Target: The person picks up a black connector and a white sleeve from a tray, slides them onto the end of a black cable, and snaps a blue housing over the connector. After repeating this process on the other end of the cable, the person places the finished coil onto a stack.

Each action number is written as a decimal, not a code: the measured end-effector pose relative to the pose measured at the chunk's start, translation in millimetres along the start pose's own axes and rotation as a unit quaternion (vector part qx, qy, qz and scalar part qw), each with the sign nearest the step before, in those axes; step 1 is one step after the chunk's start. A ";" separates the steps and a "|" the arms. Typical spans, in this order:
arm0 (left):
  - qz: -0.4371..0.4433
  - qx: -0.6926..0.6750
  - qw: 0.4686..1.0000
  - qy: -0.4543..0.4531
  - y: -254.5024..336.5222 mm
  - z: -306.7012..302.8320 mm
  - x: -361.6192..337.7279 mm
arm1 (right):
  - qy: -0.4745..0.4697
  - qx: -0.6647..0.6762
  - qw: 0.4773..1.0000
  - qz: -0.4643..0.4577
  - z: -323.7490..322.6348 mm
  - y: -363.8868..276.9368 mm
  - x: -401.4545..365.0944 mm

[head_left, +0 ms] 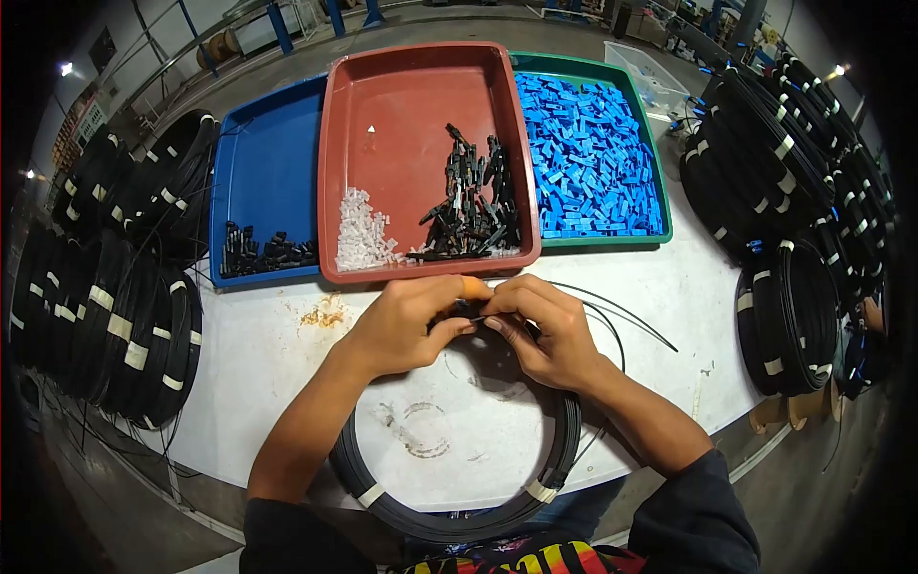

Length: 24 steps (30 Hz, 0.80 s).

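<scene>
My left hand (pixel 409 323) and my right hand (pixel 547 330) meet over the middle of the table, fingertips pinched together. Between them is a small black part (pixel 469 309), mostly covered by my fingers, so its exact kind does not show. An orange cover wraps one fingertip of my left hand. Under my forearms lies a coil of black cable (pixel 430 523), bound with white tape bands. Loose black cable (pixel 620 314) curves out to the right of my right hand.
Just beyond my hands, a red tray (pixel 411 86) holds clear small pieces and black connector parts. A blue tray (pixel 263 172) with black parts stands left; a green tray (pixel 660 206) full of blue clips, right. Taped cable coils (pixel 115 316) (pixel 789 316) flank the table.
</scene>
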State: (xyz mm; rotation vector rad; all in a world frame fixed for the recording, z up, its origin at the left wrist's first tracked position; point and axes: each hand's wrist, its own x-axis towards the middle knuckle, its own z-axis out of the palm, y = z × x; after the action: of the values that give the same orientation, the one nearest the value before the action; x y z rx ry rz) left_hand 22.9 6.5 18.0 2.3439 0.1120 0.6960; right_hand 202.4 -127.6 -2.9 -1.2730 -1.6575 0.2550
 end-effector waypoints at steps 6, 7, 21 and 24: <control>0.045 0.019 0.998 0.040 -7.9 2.7 -3.6 | 0.013 0.006 1.000 -0.014 0.8 -1.0 0.9; 0.063 0.036 0.997 0.038 -9.1 3.2 -2.9 | 0.013 0.003 1.000 -0.020 0.9 1.3 0.3; -0.062 -0.124 0.990 0.021 -5.5 2.9 -10.5 | 0.025 0.015 0.999 0.015 -1.0 -2.2 1.3; -0.069 -0.121 0.990 0.038 -6.1 3.5 -9.9 | 0.031 0.015 0.999 0.006 -1.1 0.5 -0.2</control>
State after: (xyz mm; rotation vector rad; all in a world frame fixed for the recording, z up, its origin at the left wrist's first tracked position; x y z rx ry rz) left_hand 16.9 6.5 7.4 2.0584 0.2101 0.6892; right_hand 203.5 -128.0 -2.8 -1.2578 -1.5888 0.2446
